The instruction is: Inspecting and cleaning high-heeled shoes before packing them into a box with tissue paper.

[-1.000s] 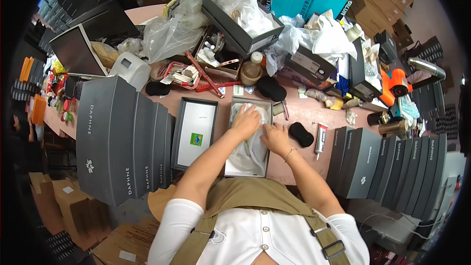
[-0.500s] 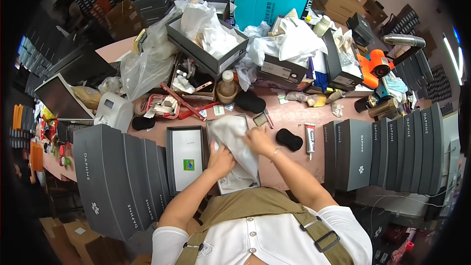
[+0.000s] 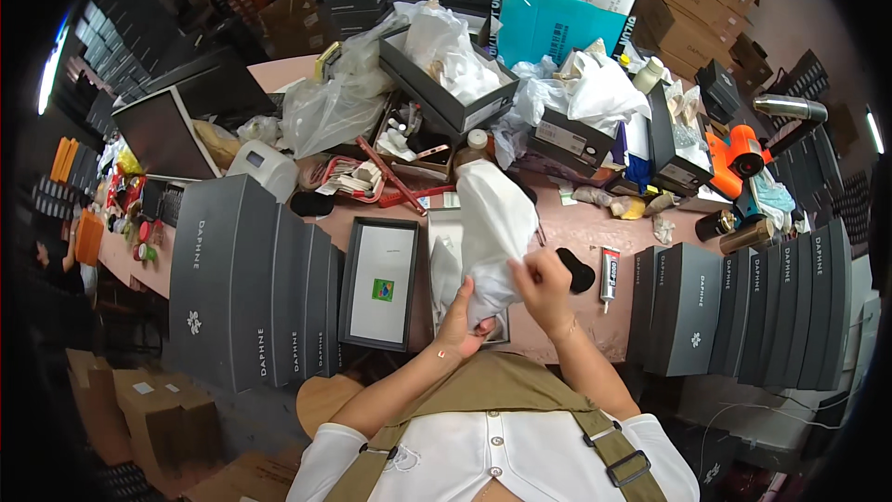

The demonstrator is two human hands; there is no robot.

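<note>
Gripping the white fabric pouch [image 3: 492, 232] at frame centre, my left hand [image 3: 457, 327] and right hand [image 3: 544, 286] clamped on it; next, seat it in the open box [image 3: 444, 251].

A pinkish table [image 3: 595, 316] is carrying everything here. Rows of upright grey boxes [image 3: 251, 279] are standing along its left side, and more grey boxes [image 3: 743, 307] are lining its right. Between them an open box lid [image 3: 379, 284] with a white inside is lying flat beside an open box [image 3: 446, 270] with white paper. A glue tube [image 3: 609, 272] and a black pad [image 3: 578, 271] are lying near the right row. Farther back, open shoe boxes [image 3: 446, 84], plastic bags [image 3: 325, 112] and what may be a small white printer [image 3: 265, 167] are crowding the surface.
</note>
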